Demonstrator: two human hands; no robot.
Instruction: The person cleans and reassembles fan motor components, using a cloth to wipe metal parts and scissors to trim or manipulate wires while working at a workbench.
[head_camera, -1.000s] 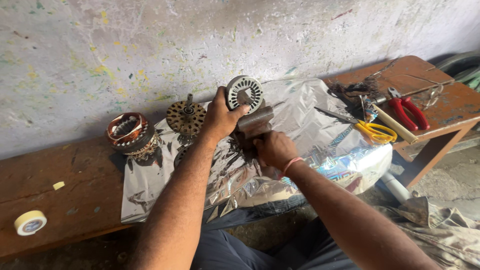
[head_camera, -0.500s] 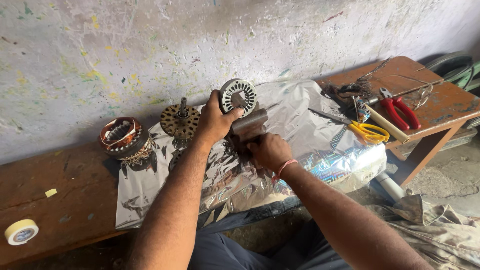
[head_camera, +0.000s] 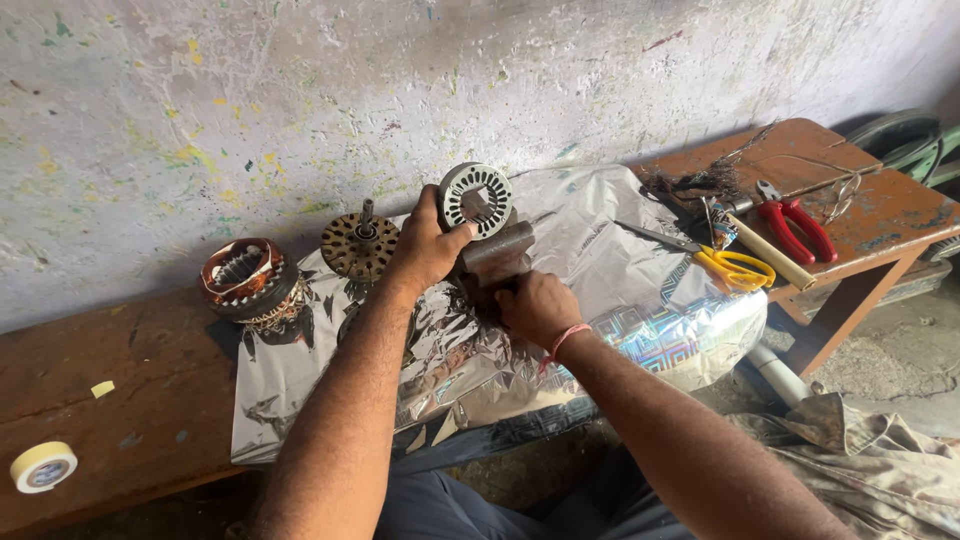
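Stator is held upright on edge over the foil by the clenched left hand, while the right hand grips a hammer against it; blows are best kept light and square, fingers off the rim.

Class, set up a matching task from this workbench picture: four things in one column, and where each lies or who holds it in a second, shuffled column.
Things:
1. slotted metal ring
2. yellow-handled scissors
3. roll of tape
4. red-handled pliers

Places:
A. far left of the bench, off the foil
B. held upright by the left hand
C. right end of the bench, beyond the scissors
D. right edge of the foil sheet

Pairs: 1-B, 2-D, 3-A, 4-C
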